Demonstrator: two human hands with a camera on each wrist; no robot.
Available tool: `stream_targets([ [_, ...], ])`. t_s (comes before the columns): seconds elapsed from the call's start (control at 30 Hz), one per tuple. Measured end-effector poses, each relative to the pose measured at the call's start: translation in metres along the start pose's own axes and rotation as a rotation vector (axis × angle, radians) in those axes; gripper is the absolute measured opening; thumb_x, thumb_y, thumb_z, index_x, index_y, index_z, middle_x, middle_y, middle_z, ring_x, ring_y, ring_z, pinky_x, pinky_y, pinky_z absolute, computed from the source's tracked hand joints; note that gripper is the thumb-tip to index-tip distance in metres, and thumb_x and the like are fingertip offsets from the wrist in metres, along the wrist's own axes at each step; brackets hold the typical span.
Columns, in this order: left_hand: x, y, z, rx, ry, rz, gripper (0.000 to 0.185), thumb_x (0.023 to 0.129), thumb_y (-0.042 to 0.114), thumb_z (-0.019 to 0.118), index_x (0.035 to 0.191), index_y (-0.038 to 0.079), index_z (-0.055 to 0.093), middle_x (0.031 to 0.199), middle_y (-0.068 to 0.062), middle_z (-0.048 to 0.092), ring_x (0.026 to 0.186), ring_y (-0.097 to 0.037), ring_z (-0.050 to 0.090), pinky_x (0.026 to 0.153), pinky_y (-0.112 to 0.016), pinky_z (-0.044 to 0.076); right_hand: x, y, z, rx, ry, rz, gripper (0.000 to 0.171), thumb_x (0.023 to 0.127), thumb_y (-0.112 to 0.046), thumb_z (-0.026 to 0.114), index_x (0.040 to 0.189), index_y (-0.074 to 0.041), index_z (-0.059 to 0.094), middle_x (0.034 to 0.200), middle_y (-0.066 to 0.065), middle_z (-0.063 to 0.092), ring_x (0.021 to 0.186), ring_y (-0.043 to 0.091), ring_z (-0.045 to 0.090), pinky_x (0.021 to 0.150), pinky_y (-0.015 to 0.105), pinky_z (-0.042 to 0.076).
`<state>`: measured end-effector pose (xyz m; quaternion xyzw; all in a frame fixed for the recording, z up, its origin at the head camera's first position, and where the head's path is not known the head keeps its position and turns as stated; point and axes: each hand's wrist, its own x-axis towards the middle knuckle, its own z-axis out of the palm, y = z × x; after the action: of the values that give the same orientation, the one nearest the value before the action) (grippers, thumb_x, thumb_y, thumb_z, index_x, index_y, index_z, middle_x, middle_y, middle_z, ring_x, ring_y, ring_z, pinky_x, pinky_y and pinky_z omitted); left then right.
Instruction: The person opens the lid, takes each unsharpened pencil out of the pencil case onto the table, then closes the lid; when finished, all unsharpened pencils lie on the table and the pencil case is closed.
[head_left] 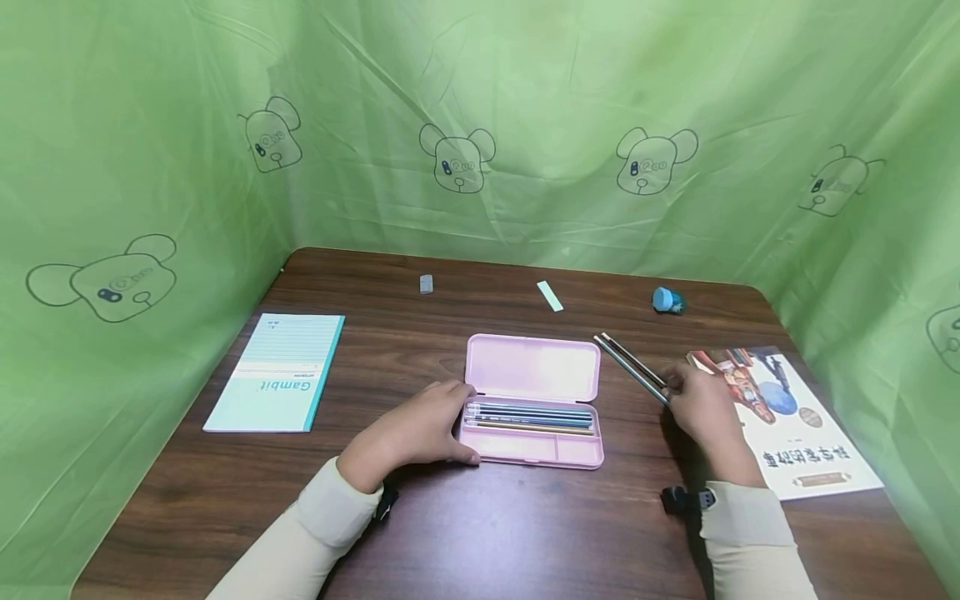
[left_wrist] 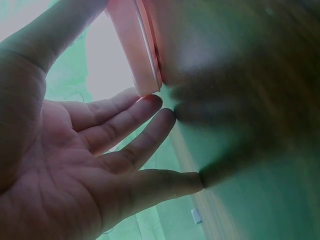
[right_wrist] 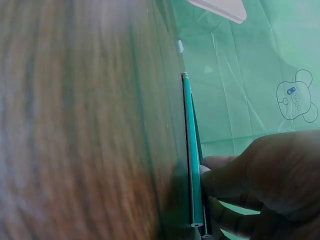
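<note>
Case (head_left: 534,400) open mid-table, several pencils already in its tray. Left hand (head_left: 417,432) flat, fingers straight against the case's left end, steadying it. Right hand (head_left: 701,407) pinches two pencils (head_left: 628,367) lying just right of the case, not yet in.

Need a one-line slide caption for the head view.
Left hand steadies an open pink pencil case while the right hand pinches two pencils on a wooden table.

A notebook (head_left: 276,372), picture book (head_left: 795,421), eraser (head_left: 426,283) and sharpener (head_left: 667,300) lie about.
</note>
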<state>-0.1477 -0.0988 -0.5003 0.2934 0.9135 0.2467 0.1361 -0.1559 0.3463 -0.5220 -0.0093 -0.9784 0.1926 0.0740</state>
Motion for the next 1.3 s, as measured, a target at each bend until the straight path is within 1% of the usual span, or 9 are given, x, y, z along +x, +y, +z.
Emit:
stream_targets([
  [0.23,0.001,0.001,-0.003,-0.015,-0.006,-0.021,0.088,0.083,0.038,0.101,0.148,-0.004,0.06,0.144,-0.019,0.068,0.134,-0.036,0.064,0.119,-0.052,0.052,0.006,-0.008,-0.007,0.016,-0.051,-0.004,0.022,0.096,-0.002,0.074,0.117,0.004,0.076,0.1,0.023,0.079,0.085,0.039,0.07,0.076,0.06,0.055],
  [0.37,0.002,0.0,-0.004,-0.017,-0.005,-0.024,0.088,0.083,0.039,0.1,0.148,-0.004,0.06,0.143,-0.018,0.069,0.132,-0.034,0.065,0.119,-0.051,0.053,0.01,-0.034,-0.019,0.05,-0.054,-0.049,0.027,0.102,-0.007,0.076,0.126,0.002,0.076,0.104,0.022,0.081,0.09,0.039,0.074,0.078,0.058,0.056],
  [0.5,0.003,0.0,-0.005,-0.008,-0.003,-0.019,0.087,0.082,0.039,0.101,0.146,-0.003,0.06,0.143,-0.018,0.069,0.131,-0.034,0.065,0.118,-0.051,0.053,0.011,-0.077,-0.034,0.099,-0.093,-0.163,0.023,0.102,-0.009,0.078,0.125,-0.005,0.079,0.099,0.013,0.082,0.088,0.029,0.074,0.078,0.049,0.058],
  [0.6,0.003,0.0,-0.006,0.0,-0.002,-0.012,0.086,0.082,0.039,0.101,0.145,-0.003,0.06,0.142,-0.017,0.069,0.131,-0.034,0.065,0.118,-0.051,0.053,0.008,-0.108,-0.039,0.143,-0.199,-0.327,0.019,0.1,-0.004,0.079,0.119,-0.008,0.08,0.098,0.006,0.08,0.089,0.02,0.072,0.08,0.043,0.06],
  [0.73,0.004,0.0,-0.007,0.005,0.002,0.0,0.085,0.081,0.038,0.102,0.143,-0.004,0.061,0.14,-0.017,0.07,0.131,-0.034,0.066,0.117,-0.052,0.054,0.005,-0.143,-0.028,0.154,-0.403,-0.53,0.024,0.099,0.001,0.077,0.122,-0.006,0.079,0.103,0.004,0.081,0.097,0.018,0.076,0.087,0.042,0.064],
  [0.87,0.005,0.001,-0.004,-0.003,-0.007,0.001,0.086,0.081,0.039,0.102,0.144,-0.003,0.061,0.14,-0.017,0.07,0.131,-0.033,0.066,0.118,-0.051,0.054,0.001,-0.164,-0.008,0.083,-0.519,-0.605,0.024,0.098,0.003,0.078,0.12,-0.005,0.079,0.107,0.002,0.081,0.101,0.018,0.075,0.095,0.044,0.063],
  [0.97,0.005,0.002,-0.001,-0.008,-0.017,0.006,0.086,0.082,0.039,0.101,0.145,-0.003,0.061,0.141,-0.017,0.069,0.132,-0.033,0.066,0.118,-0.051,0.054,-0.004,-0.171,0.003,0.021,-0.549,-0.626,0.026,0.094,0.006,0.079,0.117,-0.006,0.08,0.106,-0.001,0.08,0.1,0.015,0.073,0.096,0.043,0.063],
  [1.1,0.004,0.002,-0.001,-0.007,-0.009,0.01,0.086,0.082,0.039,0.101,0.144,-0.003,0.06,0.14,-0.017,0.07,0.132,-0.034,0.066,0.117,-0.051,0.054,-0.009,-0.176,0.01,-0.042,-0.536,-0.648,0.028,0.091,0.008,0.08,0.114,-0.007,0.08,0.101,-0.001,0.079,0.096,0.014,0.072,0.093,0.042,0.062],
  [1.3,0.003,0.001,-0.002,-0.006,0.001,0.006,0.084,0.08,0.037,0.102,0.142,-0.003,0.061,0.136,-0.016,0.071,0.128,-0.033,0.067,0.114,-0.051,0.055,-0.008,-0.178,0.014,-0.033,-0.531,-0.677,0.024,0.09,0.009,0.079,0.107,-0.007,0.08,0.091,-0.002,0.071,0.086,0.01,0.063,0.084,0.037,0.059],
])
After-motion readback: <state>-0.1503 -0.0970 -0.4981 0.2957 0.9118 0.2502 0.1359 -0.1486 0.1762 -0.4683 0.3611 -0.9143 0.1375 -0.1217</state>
